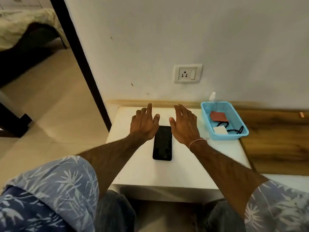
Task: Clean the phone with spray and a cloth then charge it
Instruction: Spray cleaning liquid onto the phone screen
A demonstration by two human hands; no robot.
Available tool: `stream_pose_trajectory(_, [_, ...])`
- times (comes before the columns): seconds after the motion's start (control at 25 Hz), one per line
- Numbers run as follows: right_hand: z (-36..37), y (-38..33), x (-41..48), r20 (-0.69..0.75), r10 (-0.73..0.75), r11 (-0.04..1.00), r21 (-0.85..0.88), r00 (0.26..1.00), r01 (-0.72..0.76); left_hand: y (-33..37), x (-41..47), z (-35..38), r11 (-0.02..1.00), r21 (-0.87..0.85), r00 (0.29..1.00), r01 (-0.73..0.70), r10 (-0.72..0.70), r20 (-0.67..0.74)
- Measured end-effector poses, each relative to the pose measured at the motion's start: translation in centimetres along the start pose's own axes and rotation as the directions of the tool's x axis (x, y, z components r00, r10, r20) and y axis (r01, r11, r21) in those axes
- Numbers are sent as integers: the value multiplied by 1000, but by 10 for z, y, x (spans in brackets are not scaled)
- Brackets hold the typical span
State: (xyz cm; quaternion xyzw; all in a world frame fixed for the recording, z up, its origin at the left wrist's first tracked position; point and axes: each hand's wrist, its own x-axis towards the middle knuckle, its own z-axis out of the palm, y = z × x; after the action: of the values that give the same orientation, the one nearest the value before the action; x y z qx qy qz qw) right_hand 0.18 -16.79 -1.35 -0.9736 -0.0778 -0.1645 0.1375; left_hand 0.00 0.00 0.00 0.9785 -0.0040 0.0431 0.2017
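Observation:
A black phone [162, 143] lies flat, screen up, in the middle of a small white table [143, 171]. My left hand [144, 122] is stretched out palm down just left of the phone's far end, fingers spread, holding nothing. My right hand [184, 123] mirrors it on the right side, also flat and empty. At the table's back right stands a blue basket [241, 135] holding a reddish-brown cloth [219, 116], a white charger block [220, 130] and a black cable [237, 129]. A clear spray bottle [212, 97] stands at the basket's far corner.
A white wall socket with a switch [188, 73] sits on the wall above the table. A wooden surface [275, 141] lies to the right. Left of the table are a dark door frame [80, 54] and tiled floor. My knees are under the table's front edge.

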Motion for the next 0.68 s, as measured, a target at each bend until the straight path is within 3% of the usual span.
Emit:
stream_pose_trajectory(0.12, [26,3,-12,119,126,992,-30,985,-124,-7,-1,27,991,-11,987,131,-129,90])
stream_pose_trajectory(0.24, [46,4,-25,284,325,930,78,902,-360,-11,-5,46,928,-99,917,358,-331,222])
stream_pose_trajectory(0.36, [53,-6,-21,408,538,719,234,738,-654,-7,-6,55,814,-253,846,524,-461,269])
stream_pose_trajectory(0.48, [60,-13,-13,500,634,493,327,591,-806,0,-8,65,693,-375,788,615,-553,270])
stream_pose_trajectory(0.56, [62,-10,-9,525,632,452,348,570,-822,-1,-9,71,647,-444,779,620,-575,250])
stream_pose_trajectory(0.68, [61,-6,-13,482,613,435,456,626,-776,-1,-14,75,504,-623,759,598,-605,239])
